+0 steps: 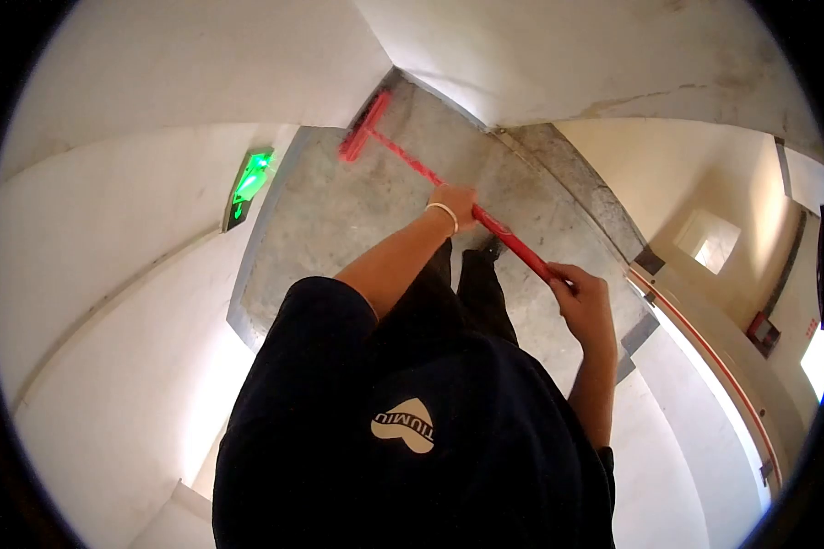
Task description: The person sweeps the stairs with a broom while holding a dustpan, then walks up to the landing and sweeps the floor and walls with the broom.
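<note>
A red long-handled broom (513, 245) reaches diagonally across the landing, its wide red head (366, 128) set against the foot of the wall near the far corner. Dark bristles seem to show along the wall side of the head, slightly blurred. Partway down the handle, my left hand (454, 201) is wrapped round it, with a white band on the wrist. Closer to my body on the right, my right hand (581, 297) grips the upper end of the handle.
Grey concrete floor (311, 210) lies under my feet, bounded by white walls. A lit green exit sign (249, 186) hangs low on the left wall. To the right run a floor edge and a red-topped handrail (705, 348); a small red box (762, 333) is on the wall beyond.
</note>
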Demonstrator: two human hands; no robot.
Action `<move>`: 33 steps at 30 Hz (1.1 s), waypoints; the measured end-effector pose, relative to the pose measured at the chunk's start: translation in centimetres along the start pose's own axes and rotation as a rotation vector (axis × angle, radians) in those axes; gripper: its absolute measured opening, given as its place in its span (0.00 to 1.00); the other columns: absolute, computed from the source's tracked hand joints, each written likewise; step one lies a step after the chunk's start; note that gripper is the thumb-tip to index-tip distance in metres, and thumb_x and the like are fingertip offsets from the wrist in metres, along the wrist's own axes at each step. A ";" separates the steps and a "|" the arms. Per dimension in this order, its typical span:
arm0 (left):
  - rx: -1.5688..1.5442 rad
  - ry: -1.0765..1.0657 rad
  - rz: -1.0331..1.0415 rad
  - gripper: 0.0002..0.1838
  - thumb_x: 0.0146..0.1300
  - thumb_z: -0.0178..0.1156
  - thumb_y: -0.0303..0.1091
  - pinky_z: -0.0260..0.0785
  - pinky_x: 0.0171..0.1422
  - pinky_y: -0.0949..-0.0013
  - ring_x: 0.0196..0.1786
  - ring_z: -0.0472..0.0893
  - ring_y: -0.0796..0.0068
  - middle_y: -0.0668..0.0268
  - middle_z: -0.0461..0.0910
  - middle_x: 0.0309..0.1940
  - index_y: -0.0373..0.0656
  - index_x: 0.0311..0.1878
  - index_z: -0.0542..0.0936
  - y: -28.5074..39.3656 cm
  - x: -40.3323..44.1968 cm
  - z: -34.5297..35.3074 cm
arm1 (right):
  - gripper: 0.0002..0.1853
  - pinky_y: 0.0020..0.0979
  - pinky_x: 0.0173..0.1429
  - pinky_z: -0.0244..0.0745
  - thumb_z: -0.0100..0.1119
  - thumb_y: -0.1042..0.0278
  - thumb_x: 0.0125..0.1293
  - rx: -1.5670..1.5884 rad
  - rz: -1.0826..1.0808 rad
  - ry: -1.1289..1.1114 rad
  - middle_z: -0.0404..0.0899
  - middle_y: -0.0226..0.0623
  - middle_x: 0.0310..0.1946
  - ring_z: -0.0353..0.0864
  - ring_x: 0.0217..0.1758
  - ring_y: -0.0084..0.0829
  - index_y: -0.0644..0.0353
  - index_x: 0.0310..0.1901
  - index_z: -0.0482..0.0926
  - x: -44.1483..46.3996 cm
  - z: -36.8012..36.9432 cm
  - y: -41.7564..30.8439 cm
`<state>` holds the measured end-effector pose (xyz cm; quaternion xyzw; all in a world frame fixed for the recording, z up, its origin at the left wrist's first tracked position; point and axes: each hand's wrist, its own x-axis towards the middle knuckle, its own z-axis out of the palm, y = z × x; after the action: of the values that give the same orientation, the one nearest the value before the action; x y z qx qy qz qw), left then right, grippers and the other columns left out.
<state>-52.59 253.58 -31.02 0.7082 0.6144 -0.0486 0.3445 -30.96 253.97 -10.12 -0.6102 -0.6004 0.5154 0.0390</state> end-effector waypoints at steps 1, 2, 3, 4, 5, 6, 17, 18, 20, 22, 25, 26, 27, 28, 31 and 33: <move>0.008 -0.131 -0.043 0.16 0.50 0.58 0.47 0.70 0.45 0.59 0.41 0.78 0.58 0.58 0.78 0.35 0.44 0.32 0.79 -0.6 -0.3 0.3 | 0.09 0.29 0.39 0.72 0.54 0.72 0.56 0.001 -0.010 -0.022 0.80 0.47 0.30 0.81 0.34 0.35 0.65 0.37 0.79 0.8 0.6 0.5; 0.019 -0.261 -0.086 0.16 0.50 0.58 0.47 0.70 0.45 0.59 0.42 0.78 0.57 0.58 0.78 0.35 0.44 0.32 0.79 -1.3 -0.6 0.7 | 0.09 0.29 0.39 0.72 0.54 0.72 0.56 0.007 -0.013 -0.019 0.80 0.47 0.30 0.81 0.34 0.35 0.65 0.37 0.79 1.2 0.9 0.8; 0.000 -0.272 -0.114 0.17 0.50 0.57 0.47 0.70 0.46 0.59 0.44 0.78 0.58 0.58 0.78 0.38 0.45 0.36 0.79 -2.0 -1.8 2.7 | 0.09 0.30 0.39 0.72 0.54 0.72 0.56 -0.032 -0.009 -0.075 0.80 0.47 0.30 0.81 0.33 0.36 0.65 0.37 0.79 1.5 1.2 1.1; -0.015 -0.285 -0.137 0.18 0.50 0.56 0.47 0.70 0.47 0.59 0.46 0.78 0.59 0.58 0.78 0.40 0.46 0.39 0.80 -2.2 -3.2 4.5 | 0.09 0.30 0.38 0.72 0.54 0.71 0.56 -0.068 -0.002 -0.126 0.80 0.47 0.29 0.80 0.33 0.36 0.65 0.36 0.80 1.7 1.5 1.2; -0.004 -0.291 -0.131 0.18 0.50 0.56 0.47 0.70 0.47 0.59 0.46 0.78 0.59 0.58 0.78 0.40 0.46 0.39 0.80 -1.8 -4.5 4.8 | 0.09 0.30 0.38 0.72 0.54 0.71 0.56 -0.056 0.002 -0.119 0.80 0.47 0.29 0.80 0.33 0.36 0.65 0.36 0.80 1.4 1.5 1.0; -0.057 -0.320 -0.141 0.18 0.51 0.56 0.48 0.70 0.47 0.59 0.45 0.78 0.58 0.57 0.78 0.40 0.45 0.39 0.79 -1.1 -5.8 5.2 | 0.09 0.30 0.37 0.72 0.55 0.71 0.55 -0.083 -0.012 -0.148 0.80 0.47 0.28 0.80 0.32 0.36 0.65 0.35 0.80 0.8 1.1 0.5; 0.055 -0.120 -0.013 0.15 0.50 0.57 0.48 0.71 0.44 0.58 0.41 0.79 0.56 0.56 0.79 0.35 0.46 0.33 0.80 1.0 1.0 -2.7 | 0.11 0.28 0.32 0.71 0.53 0.71 0.57 -0.032 0.087 0.047 0.80 0.46 0.29 0.77 0.25 0.30 0.64 0.40 0.78 -1.4 -1.5 -2.1; 0.068 -0.182 -0.011 0.14 0.50 0.57 0.46 0.71 0.44 0.58 0.41 0.79 0.57 0.55 0.79 0.35 0.46 0.32 0.81 0.3 2.7 -3.2 | 0.12 0.29 0.32 0.71 0.52 0.70 0.58 0.048 0.125 0.056 0.80 0.46 0.29 0.77 0.25 0.31 0.64 0.42 0.77 -0.6 -0.6 -1.7; 0.166 -0.293 0.128 0.13 0.49 0.57 0.44 0.71 0.44 0.59 0.42 0.79 0.58 0.57 0.80 0.35 0.47 0.33 0.81 -1.2 5.5 -0.3 | 0.13 0.31 0.33 0.70 0.50 0.67 0.60 0.037 0.135 0.111 0.80 0.47 0.31 0.77 0.27 0.33 0.64 0.44 0.76 0.7 2.7 1.5; 0.268 -0.427 0.283 0.13 0.47 0.56 0.42 0.71 0.44 0.60 0.42 0.79 0.59 0.58 0.80 0.36 0.48 0.34 0.82 -0.6 5.7 1.7 | 0.14 0.30 0.39 0.70 0.48 0.67 0.62 0.083 0.160 0.082 0.79 0.48 0.33 0.78 0.32 0.33 0.66 0.46 0.74 -2.1 4.4 3.6; 0.276 -0.547 0.355 0.15 0.47 0.57 0.43 0.71 0.45 0.61 0.42 0.79 0.59 0.58 0.80 0.36 0.46 0.35 0.82 3.0 0.3 2.4 | 0.16 0.27 0.45 0.70 0.48 0.71 0.61 0.129 0.272 -0.005 0.79 0.44 0.32 0.78 0.37 0.29 0.66 0.50 0.72 -8.9 5.5 5.2; 0.290 -0.634 0.365 0.16 0.48 0.57 0.44 0.71 0.46 0.61 0.42 0.79 0.59 0.58 0.80 0.36 0.45 0.36 0.82 4.2 -1.4 1.0 | 0.16 0.27 0.45 0.70 0.48 0.71 0.61 0.139 0.274 -0.003 0.79 0.44 0.32 0.78 0.37 0.29 0.66 0.50 0.72 -10.3 5.1 4.9; 0.293 -0.630 0.373 0.16 0.49 0.56 0.44 0.71 0.45 0.61 0.42 0.79 0.60 0.58 0.80 0.36 0.45 0.36 0.82 5.1 -2.6 0.3 | 0.16 0.27 0.46 0.70 0.48 0.71 0.61 0.201 0.339 0.016 0.79 0.44 0.33 0.78 0.38 0.28 0.66 0.50 0.72 -11.7 4.2 3.9; 0.296 -0.631 0.379 0.16 0.49 0.56 0.44 0.71 0.45 0.61 0.42 0.79 0.60 0.58 0.80 0.36 0.45 0.36 0.82 5.2 -3.4 0.8 | 0.16 0.26 0.47 0.70 0.49 0.71 0.61 0.258 0.403 0.038 0.80 0.43 0.34 0.78 0.38 0.28 0.65 0.51 0.72 -12.3 3.6 3.4; 0.193 -0.520 0.300 0.13 0.49 0.57 0.42 0.72 0.41 0.57 0.39 0.80 0.58 0.56 0.80 0.34 0.45 0.32 0.82 4.5 -4.2 1.1 | 0.16 0.25 0.46 0.70 0.49 0.70 0.61 0.316 0.524 -0.027 0.80 0.41 0.33 0.78 0.37 0.26 0.64 0.51 0.73 -11.3 2.5 4.7; 0.212 -0.448 0.244 0.12 0.49 0.57 0.40 0.72 0.40 0.58 0.40 0.80 0.58 0.56 0.80 0.35 0.45 0.33 0.82 3.4 -3.4 1.4 | 0.16 0.25 0.44 0.71 0.49 0.70 0.61 0.290 0.401 0.003 0.80 0.40 0.32 0.78 0.36 0.25 0.64 0.51 0.73 -9.8 4.1 5.8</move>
<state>-49.83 249.92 -28.99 0.7806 0.4245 -0.2263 0.3990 -27.19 242.49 -10.21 -0.7060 -0.3871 0.5925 0.0240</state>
